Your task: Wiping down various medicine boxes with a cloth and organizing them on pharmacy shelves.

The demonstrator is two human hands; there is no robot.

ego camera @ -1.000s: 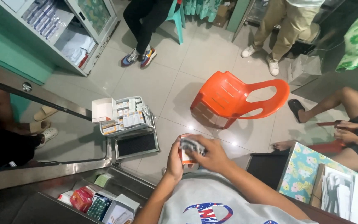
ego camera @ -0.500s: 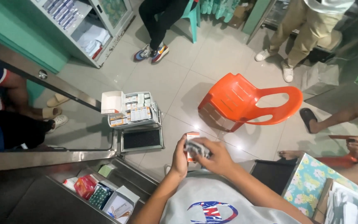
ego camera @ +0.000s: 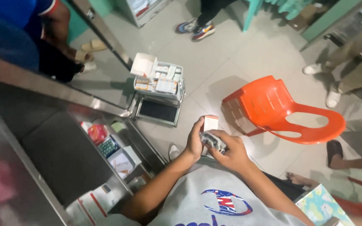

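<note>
A: Just above the grey shirt, what do the two hands have?

B: The left hand (ego camera: 195, 140) is wrapped round a small white carton with an orange end (ego camera: 210, 123), fingers curled close on its side. The right hand (ego camera: 231, 151) pinches a silvery blister strip (ego camera: 213, 141) at the carton's lower end, fingers bent tight over it.

A: So neither hand is spread wide?

B: No, both are closed on what they hold, and the two hands touch each other.

A: What lies around them?

B: On the tiled floor ahead, a tray of medicine boxes (ego camera: 160, 81) sits on a metal stand; an orange plastic chair (ego camera: 283, 111) stands to the right. A steel desk (ego camera: 59, 94) runs along the left.
</note>
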